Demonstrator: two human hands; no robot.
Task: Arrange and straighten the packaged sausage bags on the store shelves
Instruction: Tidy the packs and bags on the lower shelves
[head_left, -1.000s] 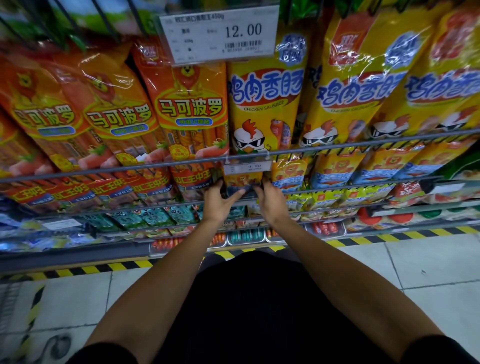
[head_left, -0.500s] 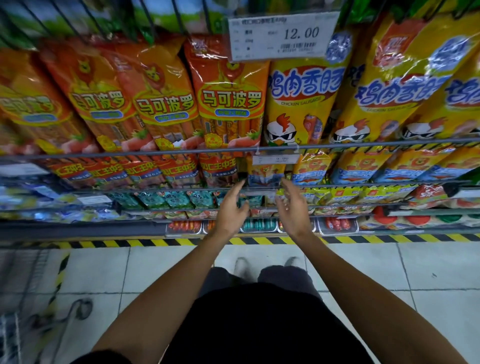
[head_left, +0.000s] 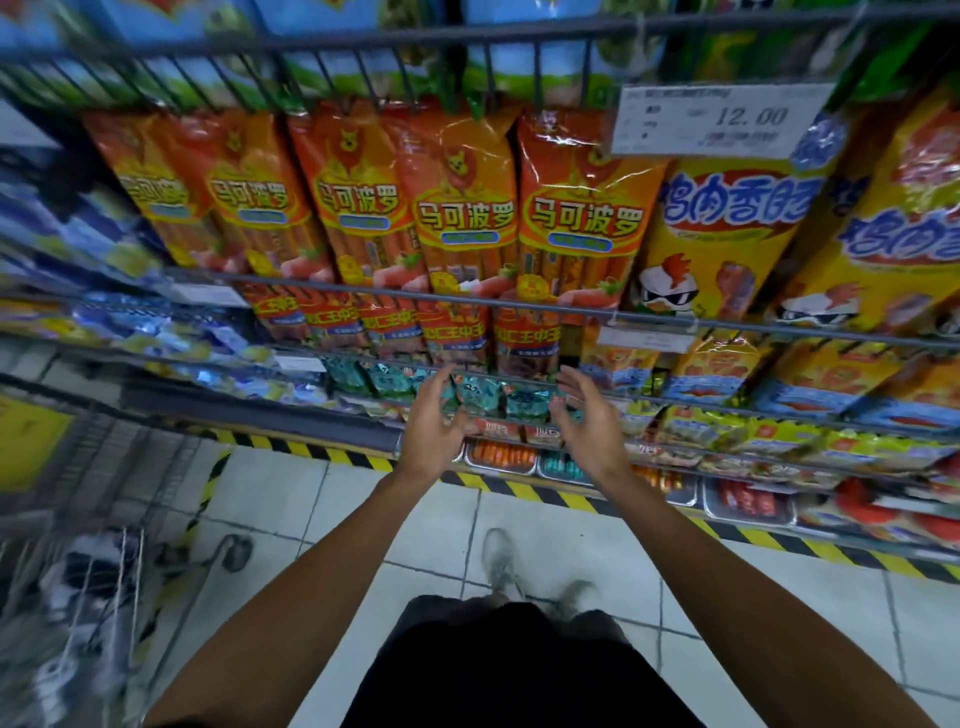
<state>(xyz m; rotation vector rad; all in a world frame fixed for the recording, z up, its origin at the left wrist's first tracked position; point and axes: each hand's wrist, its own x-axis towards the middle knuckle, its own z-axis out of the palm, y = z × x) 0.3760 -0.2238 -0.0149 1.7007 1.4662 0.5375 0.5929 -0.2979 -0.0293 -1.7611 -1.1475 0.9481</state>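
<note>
left hand (head_left: 434, 418): fingers spread, nothing held, raised just below grey wire shelf rail (head_left: 363, 288) | right hand (head_left: 589, 421): fingers spread loosely curved, nothing held, below same rail | orange glossy plastic sausage bags (head_left: 465, 218): stood upright in row behind rail | yellow chicken-print sausage bags (head_left: 727, 234): right of orange row | white price tag (head_left: 722, 119): above rail

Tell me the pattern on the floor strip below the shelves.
Yellow and black diagonal stripes on the floor strip, head view.
</note>
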